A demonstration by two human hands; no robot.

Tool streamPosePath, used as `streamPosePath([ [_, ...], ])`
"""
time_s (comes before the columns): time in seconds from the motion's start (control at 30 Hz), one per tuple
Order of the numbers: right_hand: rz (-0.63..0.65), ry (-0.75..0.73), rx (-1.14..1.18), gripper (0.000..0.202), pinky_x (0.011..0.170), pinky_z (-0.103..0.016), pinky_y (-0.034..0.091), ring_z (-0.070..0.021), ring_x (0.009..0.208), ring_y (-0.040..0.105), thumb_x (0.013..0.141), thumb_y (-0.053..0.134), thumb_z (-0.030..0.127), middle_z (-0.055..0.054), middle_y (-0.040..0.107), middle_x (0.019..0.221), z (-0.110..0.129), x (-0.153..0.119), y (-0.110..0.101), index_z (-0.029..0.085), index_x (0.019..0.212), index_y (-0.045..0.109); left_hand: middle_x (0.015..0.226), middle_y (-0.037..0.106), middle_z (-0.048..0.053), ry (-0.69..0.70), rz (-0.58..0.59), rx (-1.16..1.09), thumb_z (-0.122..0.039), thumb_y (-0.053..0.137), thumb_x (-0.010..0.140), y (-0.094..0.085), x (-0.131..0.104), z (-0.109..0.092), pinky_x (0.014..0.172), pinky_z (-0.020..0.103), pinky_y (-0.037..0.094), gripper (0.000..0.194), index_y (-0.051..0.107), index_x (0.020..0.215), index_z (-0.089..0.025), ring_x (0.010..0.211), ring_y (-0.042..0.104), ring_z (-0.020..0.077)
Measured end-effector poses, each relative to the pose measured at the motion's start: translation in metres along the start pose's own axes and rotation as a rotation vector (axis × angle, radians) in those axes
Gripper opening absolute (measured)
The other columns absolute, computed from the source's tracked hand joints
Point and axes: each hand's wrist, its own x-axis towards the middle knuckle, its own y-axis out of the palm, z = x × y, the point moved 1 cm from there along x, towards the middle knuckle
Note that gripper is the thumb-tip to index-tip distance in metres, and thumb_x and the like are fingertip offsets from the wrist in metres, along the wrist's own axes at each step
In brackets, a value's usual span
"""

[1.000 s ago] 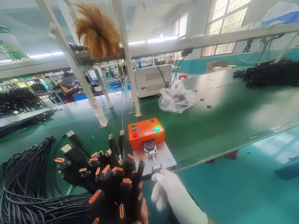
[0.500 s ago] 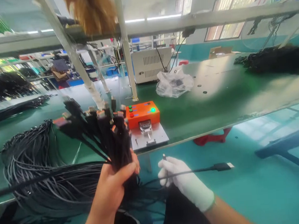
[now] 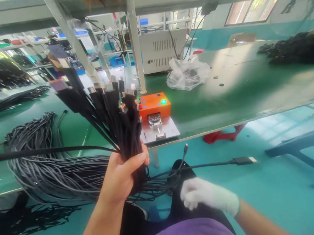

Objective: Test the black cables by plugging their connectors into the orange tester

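My bare left hand (image 3: 126,169) is closed around a thick bundle of black cables (image 3: 128,137), their flat connectors with metal tips fanning upward. More of the cables trail from it to a large coil (image 3: 59,173) at the left. One cable with a large plug (image 3: 243,160) sticks out to the right, and a small connector (image 3: 185,149) points up near my knee. Below these, my white-gloved right hand (image 3: 199,196) is over my lap, slightly blurred. Its fingers are curled in, with nothing visible in them, apart from the cables.
Behind the bundle, an orange box (image 3: 156,103) with a lit green light has a metal fixture (image 3: 159,129) in front, at the green table's edge. A clear plastic bag (image 3: 187,73) and a pale vented cabinet (image 3: 163,49) stand farther back. A red stool (image 3: 224,134) is below.
My right hand has let go of the small cable connector and moved down and right toward my lap. My left hand still grips the bundle. The view has tilted downward.
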Motion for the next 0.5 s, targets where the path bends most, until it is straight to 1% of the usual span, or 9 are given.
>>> streamPosePath([
  [0.03,-0.046,0.038,-0.111,0.028,0.084,-0.041,0.045,-0.0283,0.096,0.062,0.074,0.053,0.028,-0.015,0.067,0.101,-0.003,0.004,0.01,0.014,0.095,0.066,0.067,0.06,-0.001,0.001,0.002,0.0,-0.013,0.066,0.077,0.0,0.0,0.0,0.065,0.031,0.04,0.012,0.067,0.087,-0.019,0.064,0.053,0.0157],
  [0.07,-0.093,0.058,-0.183,0.033,0.093,-0.045,0.039,-0.0332,0.111,0.055,0.068,0.06,0.023,-0.018,0.063,0.114,-0.004,0.01,0.02,0.013,0.099,0.066,0.068,0.06,-0.001,0.002,0.002,0.002,-0.013,0.066,0.077,0.0,0.0,0.0,0.064,0.031,0.04,0.013,0.067,0.088,-0.019,0.064,0.053,0.0158],
  [0.1,-0.13,0.069,-0.236,0.044,0.1,-0.047,0.032,-0.0365,0.122,0.045,0.063,0.064,0.019,-0.019,0.056,0.126,-0.004,0.018,0.029,0.014,0.107,0.064,0.068,0.06,0.0,0.002,0.003,0.004,-0.013,0.066,0.077,-0.001,0.0,0.001,0.064,0.031,0.04,0.013,0.067,0.088,-0.019,0.064,0.053,0.0159],
  [0.13,-0.157,0.082,-0.287,0.053,0.104,-0.048,0.027,-0.0375,0.128,0.038,0.062,0.065,0.017,-0.02,0.051,0.133,-0.004,0.027,0.038,0.014,0.115,0.061,0.068,0.06,0.0,0.0,0.003,0.007,-0.013,0.066,0.077,-0.001,0.0,0.001,0.064,0.031,0.04,0.013,0.067,0.088,-0.019,0.064,0.053,0.0159],
  [0.17,-0.173,0.1,-0.33,0.056,0.105,-0.048,0.025,-0.0373,0.13,0.036,0.064,0.065,0.016,-0.019,0.049,0.136,-0.005,0.036,0.044,0.015,0.119,0.058,0.067,0.06,0.0,-0.001,0.003,0.01,-0.013,0.066,0.077,-0.001,0.0,0.001,0.064,0.031,0.04,0.013,0.068,0.089,-0.019,0.064,0.053,0.016],
  [0.23,-0.187,0.142,-0.397,0.049,0.103,-0.048,0.029,-0.0353,0.126,0.042,0.071,0.062,0.018,-0.019,0.053,0.131,-0.009,0.052,0.052,0.016,0.12,0.058,0.067,0.06,0.0,-0.002,0.002,0.013,-0.013,0.066,0.077,-0.001,0.0,0.0,0.064,0.032,0.04,0.013,0.067,0.089,-0.018,0.064,0.053,0.0162],
  [0.33,-0.194,0.185,-0.467,0.035,0.098,-0.046,0.036,-0.0295,0.113,0.053,0.083,0.059,0.027,-0.015,0.059,0.12,-0.019,0.071,0.054,0.016,0.116,0.059,0.067,0.06,-0.001,0.002,-0.007,0.012,-0.014,0.065,0.077,0.0,0.0,-0.001,0.064,0.032,0.04,0.013,0.066,0.088,-0.018,0.063,0.052,0.0158],
  [0.43,-0.202,0.182,-0.513,0.036,0.096,-0.049,0.041,-0.0252,0.11,0.055,0.088,0.058,0.036,-0.01,0.058,0.122,-0.028,0.082,0.054,0.016,0.118,0.056,0.065,0.059,-0.001,0.004,-0.018,0.013,-0.013,0.065,0.076,0.001,-0.001,-0.001,0.063,0.031,0.04,0.012,0.064,0.087,-0.018,0.062,0.052,0.0152],
  [0.5,-0.217,0.16,-0.53,0.036,0.095,-0.049,0.044,-0.0245,0.11,0.055,0.089,0.057,0.036,-0.009,0.056,0.124,-0.031,0.087,0.055,0.017,0.119,0.055,0.065,0.059,-0.001,0.003,-0.018,0.017,-0.013,0.065,0.076,0.001,-0.001,-0.002,0.064,0.03,0.04,0.012,0.064,0.087,-0.018,0.062,0.052,0.0152],
])
